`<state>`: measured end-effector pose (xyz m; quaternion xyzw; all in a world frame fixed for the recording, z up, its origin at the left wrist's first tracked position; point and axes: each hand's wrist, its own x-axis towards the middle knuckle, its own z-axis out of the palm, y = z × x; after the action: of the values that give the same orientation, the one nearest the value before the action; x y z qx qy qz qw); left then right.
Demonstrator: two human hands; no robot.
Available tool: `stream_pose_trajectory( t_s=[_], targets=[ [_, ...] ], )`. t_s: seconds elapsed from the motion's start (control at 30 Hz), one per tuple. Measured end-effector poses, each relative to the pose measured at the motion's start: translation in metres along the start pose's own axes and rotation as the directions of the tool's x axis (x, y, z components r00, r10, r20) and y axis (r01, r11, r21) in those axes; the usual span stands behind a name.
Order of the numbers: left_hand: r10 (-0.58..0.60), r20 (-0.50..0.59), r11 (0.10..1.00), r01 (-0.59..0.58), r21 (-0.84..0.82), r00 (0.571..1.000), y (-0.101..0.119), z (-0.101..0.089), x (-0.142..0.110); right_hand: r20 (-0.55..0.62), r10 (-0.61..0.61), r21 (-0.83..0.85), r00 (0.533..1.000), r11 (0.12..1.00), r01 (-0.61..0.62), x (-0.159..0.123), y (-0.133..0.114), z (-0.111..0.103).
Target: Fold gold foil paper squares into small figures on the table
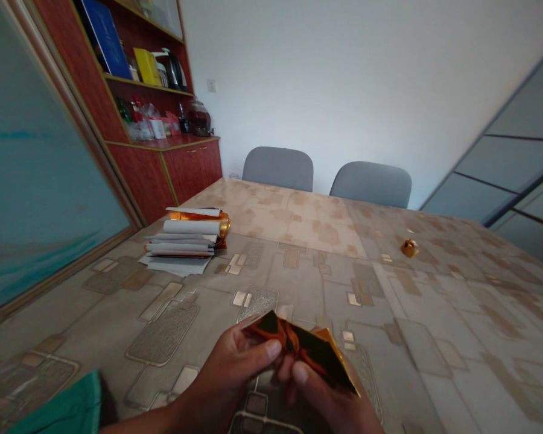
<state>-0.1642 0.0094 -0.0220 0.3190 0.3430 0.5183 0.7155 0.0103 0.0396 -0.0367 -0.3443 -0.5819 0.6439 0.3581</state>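
Both my hands hold a shiny gold-and-dark foil paper (314, 349) low over the near edge of the table (326, 277). My left hand (235, 367) pinches its left side between thumb and fingers. My right hand (317, 398) grips the paper from below, thumb pressed on its creased, reflective face. The sheet is partly folded, with a gold corner pointing right.
A stack of white-backed and gold foil sheets (187, 238) lies at the table's left. A small folded gold piece (409, 247) sits far right. Two grey chairs (326, 175) stand behind the table, a red wooden cabinet (163, 144) at left. Green fabric (63, 410) shows bottom left.
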Motion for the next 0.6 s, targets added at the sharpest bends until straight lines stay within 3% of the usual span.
stream_pose_trajectory(
  t_s=[0.1, 0.17, 0.23, 0.3, 0.43, 0.6],
  targets=[
    [0.009, -0.203, 1.0, -0.013, -0.016, 0.979, 0.005, -0.002, -0.002, 0.032, -0.262, -0.321, 0.964, 0.911, 0.258, 0.005, -0.016, -0.012],
    [-0.007, -0.269, 1.0, 0.006, -0.003, 0.963, 0.006, -0.002, -0.004, 0.211, -0.38, -0.435, 0.901, 0.789, 0.434, 0.009, -0.025, -0.021],
    [-0.007, -0.259, 1.0, 0.012, 0.016, 0.966, 0.005, -0.002, -0.004, 0.372, -0.426, -0.457, 0.825, 0.689, 0.562, 0.011, -0.028, -0.029],
    [-0.002, -0.233, 1.0, 0.005, 0.013, 0.972, 0.003, -0.001, -0.002, 0.443, -0.42, -0.47, 0.792, 0.644, 0.604, 0.011, -0.025, -0.034],
    [-0.006, -0.191, 1.0, 0.001, -0.027, 0.982, 0.0, -0.003, 0.003, 0.456, -0.396, -0.497, 0.797, 0.63, 0.597, 0.008, -0.016, -0.035],
    [-0.06, -0.249, 0.998, 0.05, -0.043, 0.967, 0.002, -0.008, 0.002, 0.448, -0.396, -0.532, 0.801, 0.602, 0.595, 0.009, -0.028, -0.035]
  ],
)
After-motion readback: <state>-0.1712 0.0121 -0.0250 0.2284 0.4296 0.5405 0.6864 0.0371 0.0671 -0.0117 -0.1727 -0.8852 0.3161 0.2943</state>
